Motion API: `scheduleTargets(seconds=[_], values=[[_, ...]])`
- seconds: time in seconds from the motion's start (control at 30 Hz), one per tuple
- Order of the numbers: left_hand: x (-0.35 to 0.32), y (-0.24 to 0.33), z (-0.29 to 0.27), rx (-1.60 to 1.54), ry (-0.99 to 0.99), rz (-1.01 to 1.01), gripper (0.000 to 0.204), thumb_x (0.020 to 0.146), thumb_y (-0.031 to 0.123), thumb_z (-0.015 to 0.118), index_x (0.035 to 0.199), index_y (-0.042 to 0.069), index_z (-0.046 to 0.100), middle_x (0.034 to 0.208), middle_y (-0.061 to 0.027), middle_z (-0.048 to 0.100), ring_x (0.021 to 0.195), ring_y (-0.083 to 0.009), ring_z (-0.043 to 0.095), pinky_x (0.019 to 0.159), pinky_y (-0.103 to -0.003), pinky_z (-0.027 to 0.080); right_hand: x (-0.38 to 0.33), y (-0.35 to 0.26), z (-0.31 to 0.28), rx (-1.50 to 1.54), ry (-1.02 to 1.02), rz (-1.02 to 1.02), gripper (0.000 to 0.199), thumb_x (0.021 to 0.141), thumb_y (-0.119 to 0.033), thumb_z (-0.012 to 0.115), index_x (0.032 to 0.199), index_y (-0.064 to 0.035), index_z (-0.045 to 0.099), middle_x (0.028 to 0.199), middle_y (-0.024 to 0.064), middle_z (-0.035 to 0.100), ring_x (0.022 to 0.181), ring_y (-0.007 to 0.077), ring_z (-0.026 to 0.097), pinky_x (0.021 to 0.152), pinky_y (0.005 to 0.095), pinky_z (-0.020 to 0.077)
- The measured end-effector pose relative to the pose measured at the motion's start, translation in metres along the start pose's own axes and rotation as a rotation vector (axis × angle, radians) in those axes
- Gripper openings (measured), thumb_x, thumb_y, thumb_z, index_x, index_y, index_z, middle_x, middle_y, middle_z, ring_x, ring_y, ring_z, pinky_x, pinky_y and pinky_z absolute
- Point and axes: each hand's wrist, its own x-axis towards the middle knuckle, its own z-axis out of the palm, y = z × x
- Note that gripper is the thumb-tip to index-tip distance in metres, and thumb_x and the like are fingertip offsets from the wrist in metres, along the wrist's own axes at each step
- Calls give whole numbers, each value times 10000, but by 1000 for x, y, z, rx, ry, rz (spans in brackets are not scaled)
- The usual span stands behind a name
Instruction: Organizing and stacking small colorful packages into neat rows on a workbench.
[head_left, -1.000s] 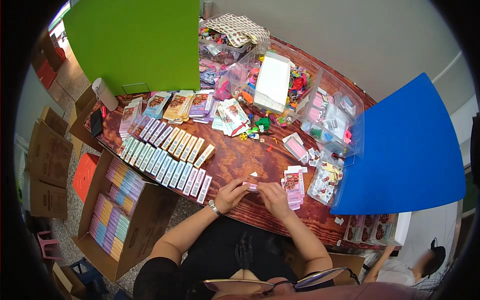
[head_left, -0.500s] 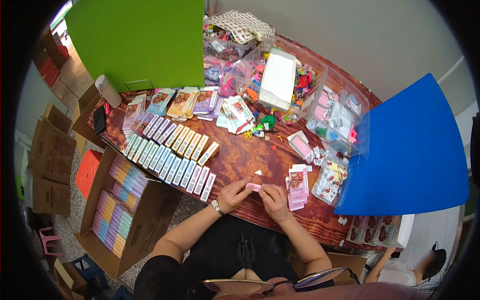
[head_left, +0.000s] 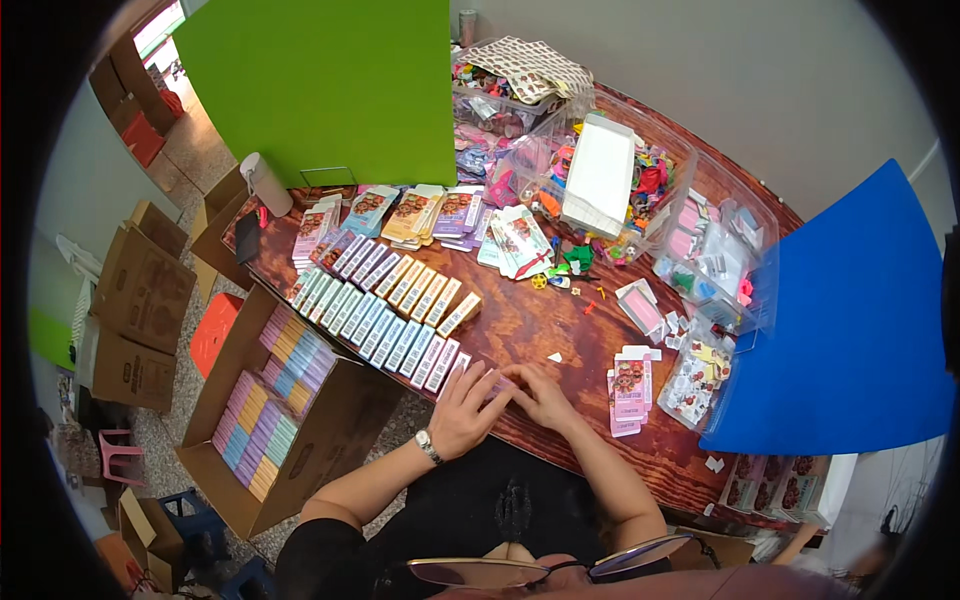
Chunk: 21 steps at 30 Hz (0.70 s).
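My left hand [head_left: 465,410] lies with its fingers stretched out at the near end of a row of small boxes, over the last pink box [head_left: 455,372]. Close beside it, my right hand [head_left: 541,397] has its fingers bent around a small pink box [head_left: 499,385], partly hidden by both hands. Several upright boxes in green, blue and pink [head_left: 372,335] stand side by side to the left, with a second row of purple and orange boxes [head_left: 411,285] behind them. Flat pink cartons [head_left: 630,392] lie in a pile right of my hands.
A large carton [head_left: 300,468] filled with coloured boxes stands at the table's left. Stacks of flat cartons [head_left: 412,215] line the back, near clear bins [head_left: 690,170] of small toys. A green panel [head_left: 320,90] and a blue panel [head_left: 840,340] flank the table [head_left: 545,325].
Both hands have shifted left, bringing the small pink box to the row's near end. My left fingers have stretched out from a pinch. The whole view has shifted too.
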Motion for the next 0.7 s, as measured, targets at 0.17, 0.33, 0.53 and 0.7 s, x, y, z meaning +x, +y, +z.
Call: scheduleTargets(seconds=[0.17,0.33,0.53,0.7], values=[[-21,-22,23,208,-217,65,531,861,267,608,1375,142,553,1453,-132,465,1379,-383,403,1104,-652,278,26,33,31,-197,147,-78,337,908,-118,623,1232,-37,579,1156,177,613,1103,367,591,981,435,457],[-36,-38,8,314,-289,68,391,892,194,526,1249,68,626,1447,-128,482,1352,-409,409,1095,-671,276,-1,-3,-6,-616,194,-68,457,879,-187,676,1296,-63,535,1111,174,609,1030,375,583,896,459,490],[-31,-37,16,275,-300,91,475,810,250,695,1254,100,620,1468,-124,464,1356,-439,379,1103,-669,252,-84,57,-113,-856,400,507,800,778,-355,813,1389,-7,433,1155,232,598,1056,401,579,913,463,492],[-22,-30,5,152,-372,42,566,787,312,760,1287,103,598,1470,-139,446,1368,-443,348,1110,-665,238,-88,72,-113,-887,382,723,1055,674,-443,876,1477,-41,322,1173,262,578,1086,427,572,921,467,496]])
